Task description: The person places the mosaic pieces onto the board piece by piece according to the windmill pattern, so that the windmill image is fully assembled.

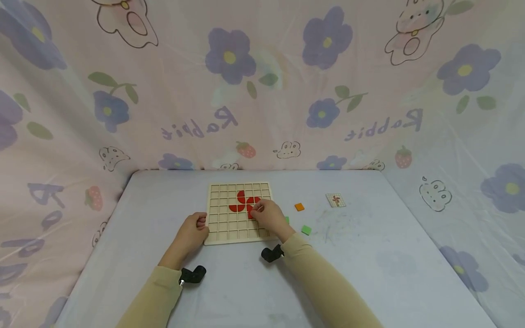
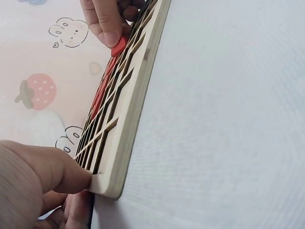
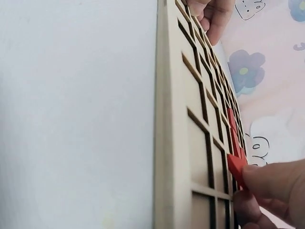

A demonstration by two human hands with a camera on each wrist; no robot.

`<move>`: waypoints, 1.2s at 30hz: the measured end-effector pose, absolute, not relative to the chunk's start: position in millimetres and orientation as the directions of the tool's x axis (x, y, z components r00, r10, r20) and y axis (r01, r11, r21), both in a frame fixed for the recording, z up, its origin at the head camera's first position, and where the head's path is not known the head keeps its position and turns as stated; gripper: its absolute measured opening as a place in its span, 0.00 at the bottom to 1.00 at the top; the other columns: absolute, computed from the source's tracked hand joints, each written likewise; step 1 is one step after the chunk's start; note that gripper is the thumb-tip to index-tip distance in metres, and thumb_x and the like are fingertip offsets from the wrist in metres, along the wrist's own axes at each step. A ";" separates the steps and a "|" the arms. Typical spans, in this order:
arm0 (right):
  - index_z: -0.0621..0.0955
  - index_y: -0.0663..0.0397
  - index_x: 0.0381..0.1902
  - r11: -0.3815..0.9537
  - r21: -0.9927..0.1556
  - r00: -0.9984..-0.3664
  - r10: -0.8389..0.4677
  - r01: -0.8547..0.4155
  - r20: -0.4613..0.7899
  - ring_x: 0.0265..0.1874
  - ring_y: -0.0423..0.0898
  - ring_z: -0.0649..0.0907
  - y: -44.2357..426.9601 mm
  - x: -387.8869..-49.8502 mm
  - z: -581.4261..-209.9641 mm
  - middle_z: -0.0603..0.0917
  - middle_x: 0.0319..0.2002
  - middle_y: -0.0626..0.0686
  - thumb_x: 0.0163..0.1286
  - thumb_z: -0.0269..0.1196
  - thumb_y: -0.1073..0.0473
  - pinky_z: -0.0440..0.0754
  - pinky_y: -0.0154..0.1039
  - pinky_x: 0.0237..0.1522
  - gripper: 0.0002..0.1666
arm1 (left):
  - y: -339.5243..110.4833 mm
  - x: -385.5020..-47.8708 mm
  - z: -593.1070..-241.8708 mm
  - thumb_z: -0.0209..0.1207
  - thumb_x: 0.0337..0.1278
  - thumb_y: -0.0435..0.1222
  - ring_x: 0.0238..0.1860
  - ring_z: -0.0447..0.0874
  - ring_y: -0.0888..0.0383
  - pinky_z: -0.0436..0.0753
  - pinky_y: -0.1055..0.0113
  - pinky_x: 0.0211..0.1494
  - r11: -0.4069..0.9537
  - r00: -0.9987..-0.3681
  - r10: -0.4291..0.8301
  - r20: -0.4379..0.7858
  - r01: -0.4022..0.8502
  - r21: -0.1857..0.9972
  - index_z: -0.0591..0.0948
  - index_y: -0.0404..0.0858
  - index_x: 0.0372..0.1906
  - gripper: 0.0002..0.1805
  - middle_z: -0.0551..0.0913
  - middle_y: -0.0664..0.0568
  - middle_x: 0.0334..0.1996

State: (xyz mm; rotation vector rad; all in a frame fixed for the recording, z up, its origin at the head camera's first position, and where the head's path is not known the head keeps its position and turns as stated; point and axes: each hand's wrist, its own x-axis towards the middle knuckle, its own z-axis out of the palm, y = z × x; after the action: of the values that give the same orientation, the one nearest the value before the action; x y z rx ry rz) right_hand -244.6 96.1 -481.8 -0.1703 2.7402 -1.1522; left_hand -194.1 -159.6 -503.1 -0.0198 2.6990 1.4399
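A square wooden grid board point(image 1: 223, 225) lies on the table, with several red rounded pieces point(image 1: 236, 208) set in its middle cells in a pinwheel shape. At the board's left edge my left hand point(image 1: 193, 233) grips the rim; in the left wrist view its thumb is on top near the corner. My right hand point(image 1: 270, 217) is over the right half of the board. Between its thumb and finger it pinches a red piece point(image 3: 235, 168), held tilted against the grid beside the other red ones. Part of the board is hidden beneath the right hand.
Right of the board lie an orange square tile point(image 1: 300, 207) and a green tile point(image 1: 306, 230). Another green tile point(image 1: 287, 220) is partly hidden by my right wrist. Farther right lies a small pattern card point(image 1: 336, 200) with a red pinwheel. A printed curtain point(image 1: 262, 114) surrounds the table.
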 end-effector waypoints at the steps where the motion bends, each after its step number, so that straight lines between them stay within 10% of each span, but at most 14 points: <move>1: 0.80 0.49 0.34 0.700 -0.713 -0.980 -0.168 -0.045 -0.103 0.29 0.45 0.77 95.8 -244.9 -482.1 0.80 0.29 0.47 0.67 0.63 0.54 0.76 0.38 0.29 0.06 | -159.5 -194.2 -502.9 0.51 0.55 0.26 0.48 0.75 0.50 0.76 0.58 0.53 0.559 -0.997 0.027 -0.078 -0.049 0.828 0.69 0.25 0.62 0.27 0.74 0.39 0.47; 27: 0.79 0.51 0.35 0.729 -0.683 -0.984 -0.149 -0.039 -0.103 0.27 0.45 0.77 90.1 -246.1 -480.8 0.79 0.29 0.48 0.66 0.65 0.53 0.75 0.37 0.28 0.09 | -159.0 -193.3 -498.6 0.51 0.55 0.26 0.49 0.75 0.48 0.76 0.56 0.55 0.557 -0.997 0.023 -0.077 -0.051 0.829 0.68 0.25 0.63 0.27 0.73 0.38 0.49; 36: 0.78 0.54 0.52 0.720 -0.694 -0.981 -0.156 -0.032 -0.116 0.26 0.44 0.77 91.1 -244.7 -485.8 0.80 0.31 0.47 0.67 0.64 0.52 0.75 0.38 0.27 0.19 | -158.2 -193.7 -503.1 0.52 0.57 0.27 0.50 0.74 0.49 0.76 0.56 0.54 0.572 -0.995 0.021 -0.099 -0.069 0.817 0.67 0.26 0.64 0.27 0.73 0.39 0.49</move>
State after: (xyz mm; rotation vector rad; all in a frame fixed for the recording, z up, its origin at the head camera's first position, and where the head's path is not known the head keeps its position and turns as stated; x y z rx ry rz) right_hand -244.7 91.1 -485.8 -0.1526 2.7561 -1.1073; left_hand -193.7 -158.2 -503.1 -0.0414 2.6980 1.4095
